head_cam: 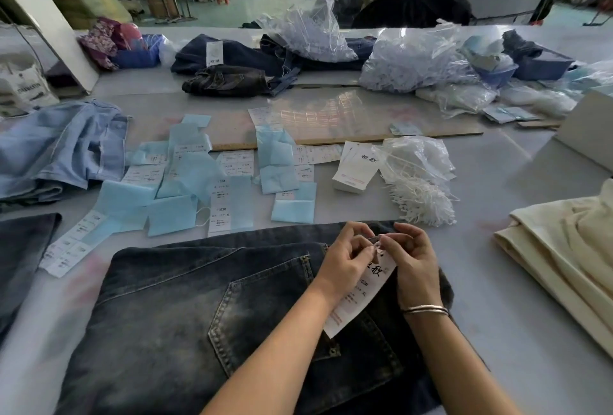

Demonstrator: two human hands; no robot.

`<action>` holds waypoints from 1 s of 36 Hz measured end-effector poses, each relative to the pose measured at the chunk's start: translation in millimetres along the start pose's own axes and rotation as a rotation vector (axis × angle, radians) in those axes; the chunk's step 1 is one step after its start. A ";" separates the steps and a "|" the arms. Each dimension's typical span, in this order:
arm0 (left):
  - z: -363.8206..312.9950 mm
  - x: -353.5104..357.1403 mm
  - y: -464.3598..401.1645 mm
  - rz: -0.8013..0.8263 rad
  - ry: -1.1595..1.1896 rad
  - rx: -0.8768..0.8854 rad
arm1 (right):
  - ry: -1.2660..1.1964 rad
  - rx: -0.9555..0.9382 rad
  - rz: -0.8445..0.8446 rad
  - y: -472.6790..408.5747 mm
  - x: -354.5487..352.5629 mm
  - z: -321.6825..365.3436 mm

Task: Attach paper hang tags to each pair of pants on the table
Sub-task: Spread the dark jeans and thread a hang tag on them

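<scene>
A pale grey counter [497, 298] fills the view. On its near edge lie dark washed jeans [185, 308], back pockets up, waistband toward the far side. Light blue pants [63, 149] are heaped at the left and folded cream fabric [564, 248] sits at the right. Beyond the jeans, blue and white label sheets [185, 189] are spread about, with a stack of white hang tags [356, 165] beside a bag of white strings [418, 179]. Both hands meet over the waistband: the left hand [345, 262] and right hand [414, 258] have curled fingers pinching the top of a white hang tag [360, 298], which slants down across the jeans. Something thin, perhaps its string, sits between the fingertips, too small to make out.
</scene>
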State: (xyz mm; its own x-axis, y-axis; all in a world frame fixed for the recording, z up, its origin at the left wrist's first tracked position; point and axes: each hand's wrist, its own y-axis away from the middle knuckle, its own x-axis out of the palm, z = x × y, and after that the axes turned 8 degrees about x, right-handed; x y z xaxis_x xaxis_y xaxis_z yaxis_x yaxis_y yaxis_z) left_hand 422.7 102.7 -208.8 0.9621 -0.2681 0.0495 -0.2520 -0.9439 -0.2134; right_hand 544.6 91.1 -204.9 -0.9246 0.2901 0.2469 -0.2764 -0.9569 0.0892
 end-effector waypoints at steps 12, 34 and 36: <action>3.9 -0.3 -0.2 -0.027 -0.065 0.001 | 0.047 -0.027 0.012 0.5 -0.5 -2.1; 5.3 -2.4 -0.5 -0.014 -0.062 -0.018 | 0.024 -0.034 -0.018 1.6 0.6 -2.3; 5.2 -2.4 -0.6 -0.012 -0.059 -0.025 | 0.041 -0.041 -0.013 1.6 1.1 -2.7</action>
State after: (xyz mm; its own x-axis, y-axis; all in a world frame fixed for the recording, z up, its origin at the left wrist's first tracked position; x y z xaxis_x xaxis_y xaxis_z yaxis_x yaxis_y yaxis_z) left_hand 421.1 104.9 -213.8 0.9692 -0.2460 -0.0057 -0.2426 -0.9515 -0.1891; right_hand 542.4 89.9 -207.1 -0.9308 0.3022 0.2058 -0.2979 -0.9532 0.0524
